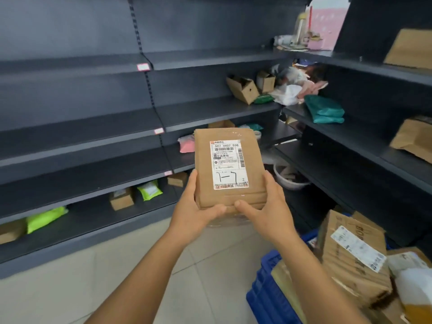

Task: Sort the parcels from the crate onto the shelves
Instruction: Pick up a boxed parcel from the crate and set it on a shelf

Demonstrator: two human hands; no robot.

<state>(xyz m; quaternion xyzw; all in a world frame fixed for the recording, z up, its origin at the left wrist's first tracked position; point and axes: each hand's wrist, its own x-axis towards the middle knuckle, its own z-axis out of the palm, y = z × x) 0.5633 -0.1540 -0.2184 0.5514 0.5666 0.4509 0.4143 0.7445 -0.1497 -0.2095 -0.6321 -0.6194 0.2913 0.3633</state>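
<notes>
Brown parcel (230,169) gripped at its near end by left hand (195,213) and right hand (268,211), long axis aimed at the shelves (81,141) ahead.

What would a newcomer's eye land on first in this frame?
First the brown cardboard parcel at centre, held up by the left hand and right hand, its white label facing the camera with "1-7" handwritten on it. Then the blue crate of parcels at lower right, and the dark shelves behind, sparsely dotted with packages.
</notes>
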